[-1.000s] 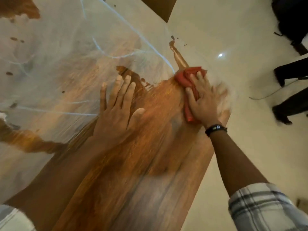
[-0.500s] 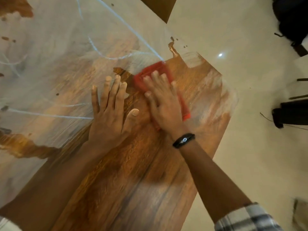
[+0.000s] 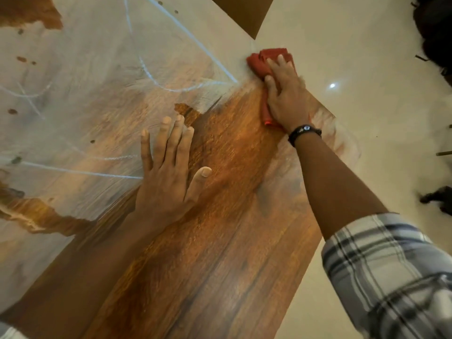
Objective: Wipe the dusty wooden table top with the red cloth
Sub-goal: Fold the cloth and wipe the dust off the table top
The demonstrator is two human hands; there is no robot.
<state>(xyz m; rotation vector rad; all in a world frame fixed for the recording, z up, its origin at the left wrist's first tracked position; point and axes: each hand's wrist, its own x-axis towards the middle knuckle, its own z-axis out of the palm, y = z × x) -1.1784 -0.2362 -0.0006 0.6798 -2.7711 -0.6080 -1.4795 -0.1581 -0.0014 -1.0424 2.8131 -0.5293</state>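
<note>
The wooden table top (image 3: 220, 241) runs from the bottom left to the upper right; its near part shows bare brown grain, while pale dust with finger-drawn lines covers the left and far part. My right hand (image 3: 286, 96) presses flat on the red cloth (image 3: 266, 58) at the table's right edge, at the border of dust and clean wood. The cloth sticks out beyond my fingertips and beside my palm. My left hand (image 3: 166, 172) lies flat on the table with fingers spread, holding nothing.
A pale tiled floor (image 3: 367, 57) lies to the right of the table edge. Dark objects (image 3: 435, 33) stand at the far right, and a dark shape (image 3: 435, 199) sits on the floor lower right. A brown panel (image 3: 242, 13) shows at the top.
My right hand slid the cloth left toward my left hand, then swept it back out to the right edge and farther up the table. My left hand stayed in place.
</note>
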